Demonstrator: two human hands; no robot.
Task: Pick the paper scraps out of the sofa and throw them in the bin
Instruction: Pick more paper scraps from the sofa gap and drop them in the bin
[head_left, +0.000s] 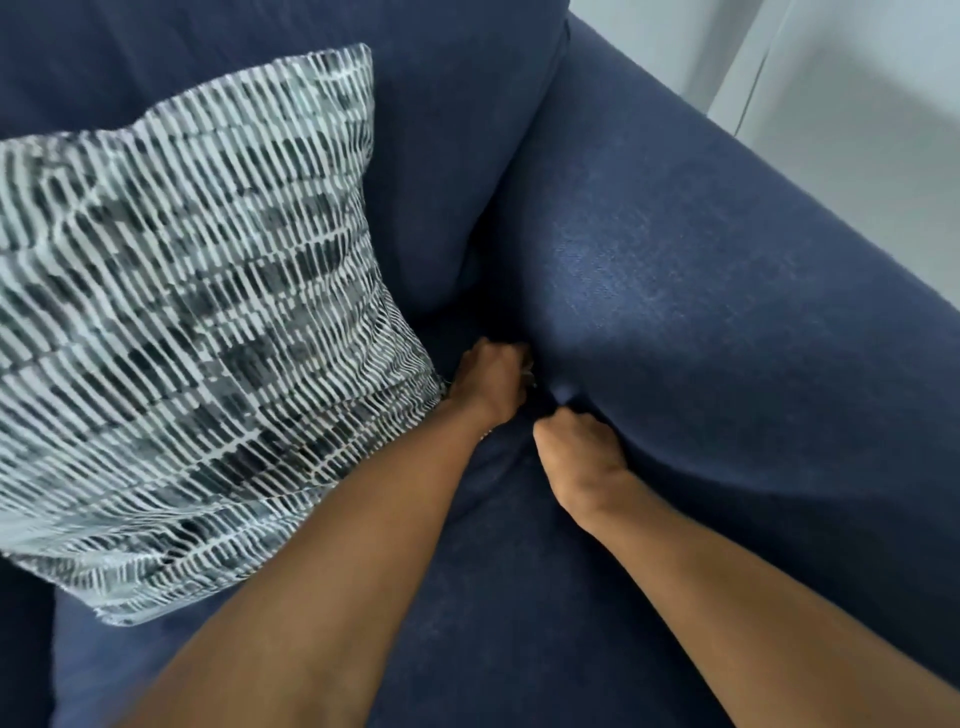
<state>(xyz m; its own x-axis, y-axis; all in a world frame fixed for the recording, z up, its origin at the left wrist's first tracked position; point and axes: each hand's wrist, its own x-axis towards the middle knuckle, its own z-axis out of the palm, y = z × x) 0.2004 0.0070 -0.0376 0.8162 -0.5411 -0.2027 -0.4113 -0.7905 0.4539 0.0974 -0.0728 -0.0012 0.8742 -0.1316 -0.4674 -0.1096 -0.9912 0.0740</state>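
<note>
Both my hands reach into the crevice where the dark blue sofa seat (519, 597) meets the armrest (727, 312). My left hand (491, 382) is curled shut at the mouth of the gap. A small pale bit, which looks like paper scraps (528, 372), shows at its fingertips. Just below and to the right, my right hand (576, 460) presses into the same crevice against the armrest. Its fingers are tucked out of sight in the fabric. No bin is in view.
A grey-and-white patterned cushion (197, 322) leans against the sofa back (441, 156), touching my left wrist. A pale wall or floor (857, 93) lies beyond the armrest at the upper right.
</note>
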